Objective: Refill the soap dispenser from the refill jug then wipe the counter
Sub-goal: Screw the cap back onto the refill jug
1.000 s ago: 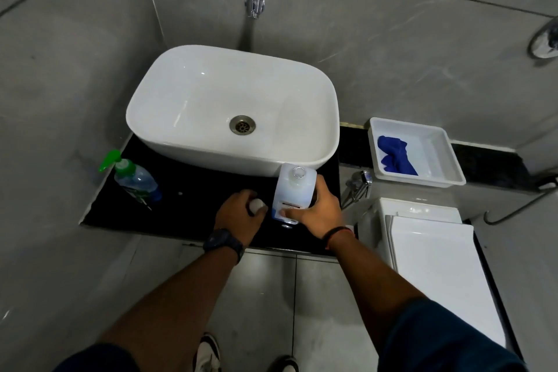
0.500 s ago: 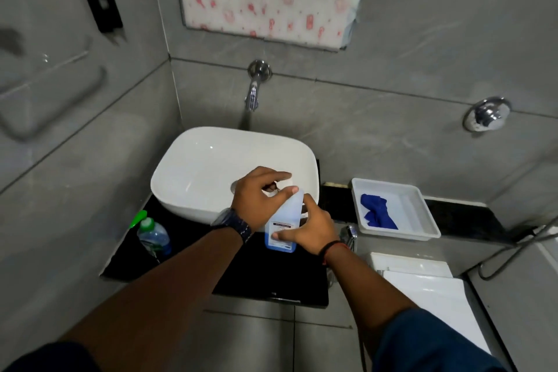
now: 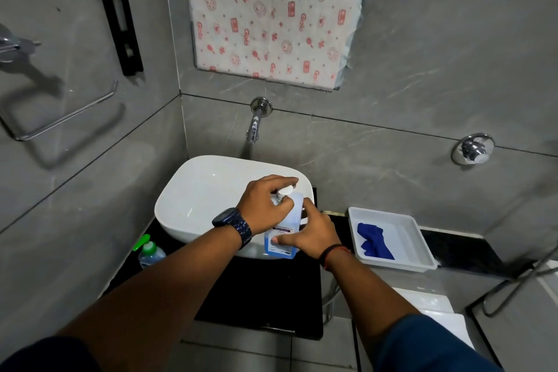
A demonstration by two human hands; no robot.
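Counter (image 3: 259, 305): black slab under the basin; it looks dry and bare in front, so any drip from this step lands where the later wipe must reach.
Basin (image 3: 208, 199): white bowl standing on the counter, just behind the bottle; working over or beside it would catch spills.
Tray (image 3: 401, 226): white, to the right, well apart from the hands; the blue cloth (image 3: 373, 240) lies inside it, ready for wiping.
Bottle (image 3: 283, 226): clear, blue-labelled, upright in front of the basin's near edge. I judge it the soap container being opened or closed; whether it is jug or dispenser I cannot tell.
Spray bottle (image 3: 149, 254): green-topped, at the counter's left end, apart from the work.
Right hand (image 3: 314, 235): wrapped round the bottle's right side, thumb flat across the label, holding it steady. Keep this grip low and firm so the bottle does not twist or tip.
Left hand (image 3: 265, 205): curled over the bottle's top, fingers closed around the white cap (image 3: 285, 191).
Cap: white, at the neck, partly hidden; whether it is threaded on or loose cannot be told.
Step, as judged: turning the cap. Turn with the left hand only, keep the bottle vertical, and lift or seat the cap squarely to avoid dripping.
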